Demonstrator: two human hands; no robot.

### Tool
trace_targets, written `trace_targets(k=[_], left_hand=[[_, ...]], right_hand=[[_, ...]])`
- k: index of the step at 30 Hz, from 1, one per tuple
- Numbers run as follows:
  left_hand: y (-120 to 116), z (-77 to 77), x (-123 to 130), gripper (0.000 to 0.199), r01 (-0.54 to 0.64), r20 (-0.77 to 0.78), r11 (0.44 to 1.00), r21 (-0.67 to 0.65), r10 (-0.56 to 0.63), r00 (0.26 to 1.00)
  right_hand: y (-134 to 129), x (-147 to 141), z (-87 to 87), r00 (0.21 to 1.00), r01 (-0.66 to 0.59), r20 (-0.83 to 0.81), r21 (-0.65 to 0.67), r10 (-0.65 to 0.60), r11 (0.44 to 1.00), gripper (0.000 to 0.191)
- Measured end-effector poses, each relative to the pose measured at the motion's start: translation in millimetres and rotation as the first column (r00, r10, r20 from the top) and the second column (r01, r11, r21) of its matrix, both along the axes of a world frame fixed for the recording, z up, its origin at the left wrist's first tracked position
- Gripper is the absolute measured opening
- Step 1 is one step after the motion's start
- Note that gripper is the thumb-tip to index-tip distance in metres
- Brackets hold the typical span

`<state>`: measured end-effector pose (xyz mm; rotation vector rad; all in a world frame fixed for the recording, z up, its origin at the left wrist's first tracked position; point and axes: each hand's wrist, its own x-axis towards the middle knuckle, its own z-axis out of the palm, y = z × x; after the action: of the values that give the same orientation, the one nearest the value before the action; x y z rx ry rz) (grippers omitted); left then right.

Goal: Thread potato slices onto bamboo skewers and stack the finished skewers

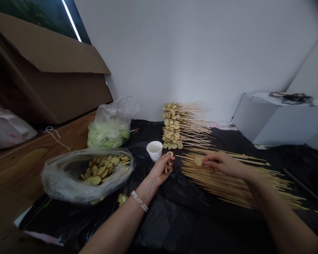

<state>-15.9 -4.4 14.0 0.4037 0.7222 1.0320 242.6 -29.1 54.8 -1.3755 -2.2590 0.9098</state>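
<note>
Right hand (224, 164) pinching potato slice (198, 161); left hand (160, 170) clasping skewer (166, 168), palm up

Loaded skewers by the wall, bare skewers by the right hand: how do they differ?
The loaded skewers carry round yellowish slices; the bare skewers carry none. The loaded skewers form a tall stack; the bare skewers lie spread flat under the right hand. Both are thin, pale sticks.

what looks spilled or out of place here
A few round golden slices lie loose on the black plastic sheet, just outside the clear plastic bag holding the others, so they look dropped.
</note>
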Motion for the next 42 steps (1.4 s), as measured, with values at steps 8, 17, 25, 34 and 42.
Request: trace_targets(k=[8,17,25,34,42], left_hand=[[1,-3.9,2,0.025,-0.010,-0.072,0.997,0.075,0.016,0.997],[1,-5.4,2,0.030,-0.015,-0.107,0.992,0.125,0.029,0.994],[-2,-7.7,4,0.037,-0.057,-0.222,0.968,0.243,0.112,0.969],[-3,-9.5,7,0.038,-0.034,-0.255,0.961,0.274,0.106,0.961],[-3,-12.2,6,0.035,0.000,-0.296,0.964,0.267,0.083,0.952]], right_hand=[[0,-3,-2.0,1.000,-0.004,0.027,0.042,0.003,0.999,0.033],[0,-5,-2.4,1.000,-0.019,0.008,0.040,0.019,0.999,0.037],[-1,-10,-2.7,0.999,0.000,0.048,0.061,-0.003,0.998,0.031],[-7,-23,4.6,0.996,0.026,0.079,0.076,-0.032,0.997,0.032],[-7,-24,1.4,0.998,0.030,0.049,0.044,-0.033,0.999,0.031]])
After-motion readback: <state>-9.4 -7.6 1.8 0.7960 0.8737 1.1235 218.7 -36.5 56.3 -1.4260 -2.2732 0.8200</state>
